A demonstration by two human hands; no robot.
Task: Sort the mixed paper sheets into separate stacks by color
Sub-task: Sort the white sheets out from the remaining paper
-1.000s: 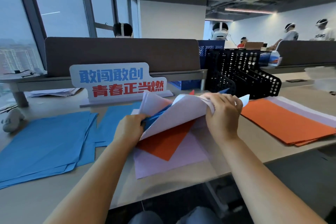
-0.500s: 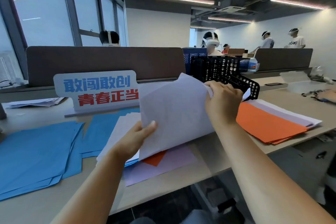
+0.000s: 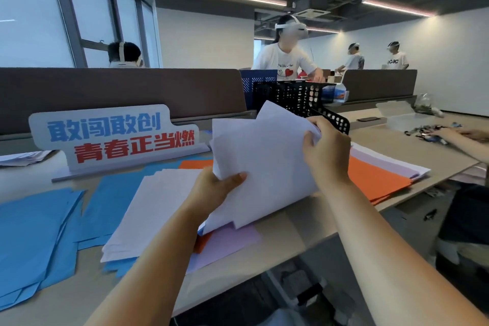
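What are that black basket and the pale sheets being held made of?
The black basket looks like matt moulded plastic, judging by its regular grid of holes. The pale sheets look like thin matt paper: they bend and curl where the left hand and right hand grip them.

The lifted sheets [image 3: 264,167] — pale, almost white — stand tilted at the centre, their lower edge over a lilac sheet [image 3: 230,241] and an orange sheet [image 3: 202,242] lying flat beneath. At 9 o'clock of them the white stack [image 3: 153,209] lies flat, overlapping the blue stack [image 3: 34,233], which fans out loosely further toward 9. At 3 o'clock the orange stack [image 3: 375,180] rests on a lilac stack [image 3: 383,161] — only its far edges show
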